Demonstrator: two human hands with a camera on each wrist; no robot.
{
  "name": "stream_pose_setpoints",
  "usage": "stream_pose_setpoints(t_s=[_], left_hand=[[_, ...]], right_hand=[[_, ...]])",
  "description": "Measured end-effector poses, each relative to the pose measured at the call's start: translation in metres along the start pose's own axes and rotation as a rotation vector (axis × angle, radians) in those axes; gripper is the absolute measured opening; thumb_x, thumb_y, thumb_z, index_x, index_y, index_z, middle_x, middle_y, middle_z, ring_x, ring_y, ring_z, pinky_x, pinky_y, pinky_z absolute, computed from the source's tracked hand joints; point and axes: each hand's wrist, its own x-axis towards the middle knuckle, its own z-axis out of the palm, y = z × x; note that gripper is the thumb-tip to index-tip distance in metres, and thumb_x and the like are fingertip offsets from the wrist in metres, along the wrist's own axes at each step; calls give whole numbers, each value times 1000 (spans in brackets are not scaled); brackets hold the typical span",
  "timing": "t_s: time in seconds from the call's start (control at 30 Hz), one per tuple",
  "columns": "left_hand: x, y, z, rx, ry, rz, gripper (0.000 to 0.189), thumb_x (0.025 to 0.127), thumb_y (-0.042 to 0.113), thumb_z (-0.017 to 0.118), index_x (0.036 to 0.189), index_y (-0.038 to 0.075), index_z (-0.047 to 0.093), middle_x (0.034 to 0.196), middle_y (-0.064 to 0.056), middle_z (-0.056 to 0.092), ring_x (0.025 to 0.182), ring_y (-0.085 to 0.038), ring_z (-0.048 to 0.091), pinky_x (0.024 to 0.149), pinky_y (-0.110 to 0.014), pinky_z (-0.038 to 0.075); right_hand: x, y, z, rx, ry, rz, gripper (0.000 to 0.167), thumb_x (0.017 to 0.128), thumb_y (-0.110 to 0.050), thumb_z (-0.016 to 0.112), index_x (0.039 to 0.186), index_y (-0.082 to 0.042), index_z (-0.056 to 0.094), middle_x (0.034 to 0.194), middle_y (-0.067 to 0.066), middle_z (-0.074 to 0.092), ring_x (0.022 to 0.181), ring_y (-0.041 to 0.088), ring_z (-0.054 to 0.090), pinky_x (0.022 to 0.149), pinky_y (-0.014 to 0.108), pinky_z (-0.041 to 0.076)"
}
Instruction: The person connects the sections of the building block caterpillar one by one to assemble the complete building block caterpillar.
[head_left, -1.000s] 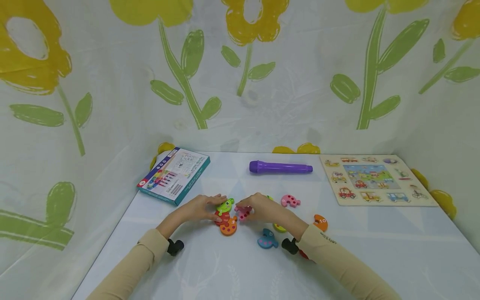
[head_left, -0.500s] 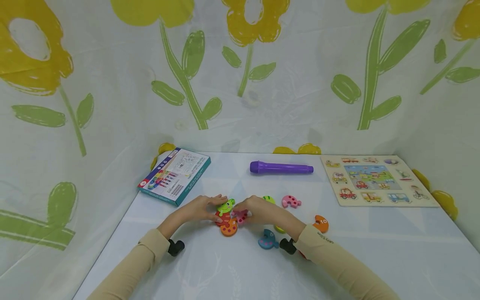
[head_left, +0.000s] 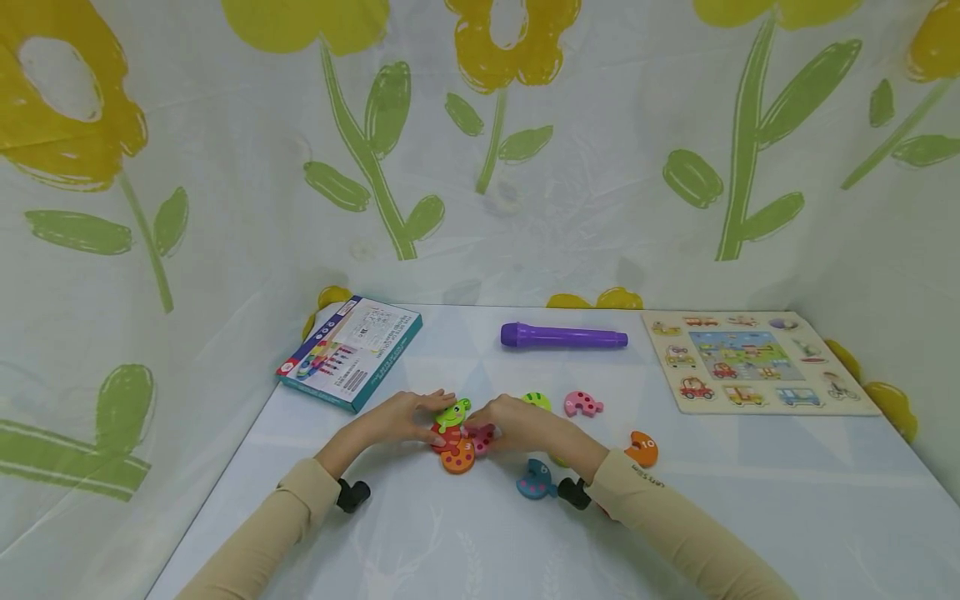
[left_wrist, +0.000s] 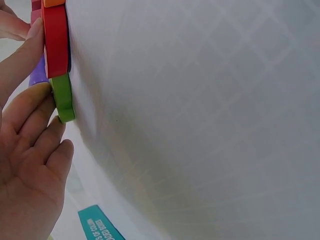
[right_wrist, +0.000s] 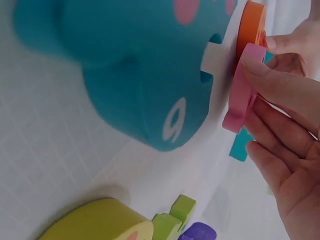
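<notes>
In the head view my left hand (head_left: 393, 417) holds a small run of joined wooden puzzle pieces: a green animal-head piece (head_left: 452, 413), a red piece (head_left: 444, 437) and a spotted orange piece (head_left: 457, 457). The left wrist view has its thumb against the red piece (left_wrist: 56, 45), with fingers beside the green piece (left_wrist: 63, 97). My right hand (head_left: 521, 421) pinches a pink spotted puzzle piece (head_left: 483, 438) at the right side of this run. In the right wrist view the pink piece (right_wrist: 244, 92) stands between thumb and fingers, close against the orange piece (right_wrist: 250, 27).
Loose pieces lie around the right forearm: blue (head_left: 536, 481), pink (head_left: 582, 404), green (head_left: 537, 401) and orange (head_left: 642, 448). Farther back are a purple toy microphone (head_left: 562, 336), a flat box (head_left: 348, 352) and a wooden picture board (head_left: 757, 362). A patterned cloth wall stands behind.
My right hand has moved slightly left and toward me, bringing the pink piece up against the red and orange pieces. My left hand stays in place.
</notes>
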Motion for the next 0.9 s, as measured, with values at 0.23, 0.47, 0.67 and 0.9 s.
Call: stream_pose_setpoints(t_s=[0.23,0.47,0.67,0.9], left_hand=[[0,1,1,-26,-5,-15,67,83,21,77,143,16,49,149,0,40,143,-25,25,112,-52,26],[-1,0,0,-17,-3,-10,67,83,22,77,143,16,48,150,0,40,143,-25,25,112,-51,26],[-1,0,0,-20,-3,-1,67,83,22,77,143,15,48,149,-1,40,143,-25,26,112,-50,27],[-1,1,-1,-33,-5,-10,66,83,20,77,143,15,49,149,-1,40,143,-25,25,112,-51,26]], right_hand=[[4,4,6,-21,1,-7,41,84,-14,76,123,-6,66,121,5,66,114,17,61,91,20,49],[4,5,9,-36,13,-17,43,83,-13,77,124,-5,66,122,5,66,114,18,61,92,21,49],[-3,7,6,27,15,17,47,84,-10,76,129,-6,62,126,5,64,117,19,59,93,24,49],[-18,11,-3,59,84,12,50,83,-9,76,130,-2,60,130,9,61,119,23,58,98,35,48]])
